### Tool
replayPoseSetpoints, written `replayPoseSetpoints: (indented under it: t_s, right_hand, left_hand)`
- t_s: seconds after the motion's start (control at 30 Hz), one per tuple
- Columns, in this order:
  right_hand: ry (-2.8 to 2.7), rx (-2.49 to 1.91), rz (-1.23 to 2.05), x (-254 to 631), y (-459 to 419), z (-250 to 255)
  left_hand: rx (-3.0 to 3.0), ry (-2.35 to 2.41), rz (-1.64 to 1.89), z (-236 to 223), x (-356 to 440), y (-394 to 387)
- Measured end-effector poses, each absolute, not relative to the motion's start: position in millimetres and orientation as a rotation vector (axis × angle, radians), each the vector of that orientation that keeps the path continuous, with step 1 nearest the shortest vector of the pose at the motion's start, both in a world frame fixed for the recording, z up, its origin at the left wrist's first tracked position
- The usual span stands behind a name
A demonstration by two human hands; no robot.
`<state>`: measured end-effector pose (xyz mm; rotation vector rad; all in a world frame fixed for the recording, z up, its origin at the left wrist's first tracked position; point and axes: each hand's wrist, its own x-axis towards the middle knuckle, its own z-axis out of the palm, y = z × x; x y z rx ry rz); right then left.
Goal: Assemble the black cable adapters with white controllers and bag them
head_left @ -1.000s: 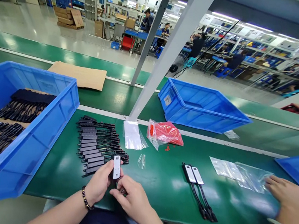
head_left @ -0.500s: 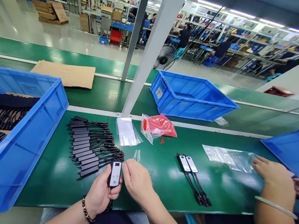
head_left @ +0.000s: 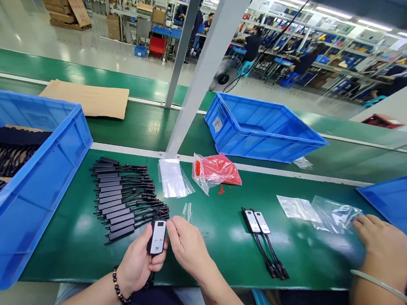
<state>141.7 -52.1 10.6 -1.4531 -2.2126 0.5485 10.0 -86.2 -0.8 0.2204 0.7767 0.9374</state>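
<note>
My left hand [head_left: 137, 262] is wrapped round a small black controller box [head_left: 157, 237] with a silver-white face and a dark window at its top end. Its cable hangs below my palm, partly hidden. At the box's upper right edge, my right hand [head_left: 189, 245] is closed in a pinch; whatever its fingertips hold is hidden. Just beyond lies a row of similar black boxes with cables [head_left: 111, 203], stacked on edge. A clear plastic strip [head_left: 187, 212] rests on the green bench behind my right hand.
A large blue bin [head_left: 53, 166] with cabled parts stands left. Behind are clear bags [head_left: 171, 178], a bag of red rings [head_left: 222, 171] and another blue bin [head_left: 260, 133]. Two controller boxes [head_left: 257, 221] lie right, near a co-worker's hand [head_left: 383, 241] touching a plastic bag [head_left: 337, 213].
My hands and the controller box stay almost in place. The co-worker's hand has shifted right, and the plastic bag under its fingers has spread apart from the bags beside it.
</note>
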Motion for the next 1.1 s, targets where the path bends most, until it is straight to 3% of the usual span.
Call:
replayPoseSetpoints:
  t_s: [0.2,0.7,1.1]
  right_hand:
    - [-2.180,-1.397,0.641,144.8,-51.2,11.4]
    - [-2.230,-1.427,0.427,141.7,-49.5,6.6]
    - [-2.175,-1.443,0.613,143.7,-47.8,7.0]
  left_hand:
    - [0.214,0.766,0.934,0.1,10.3,-85.1]
    - [0.229,0.781,0.947,1.0,10.7,-84.2]
    - [0.239,0.773,0.947,1.6,12.2,-83.7]
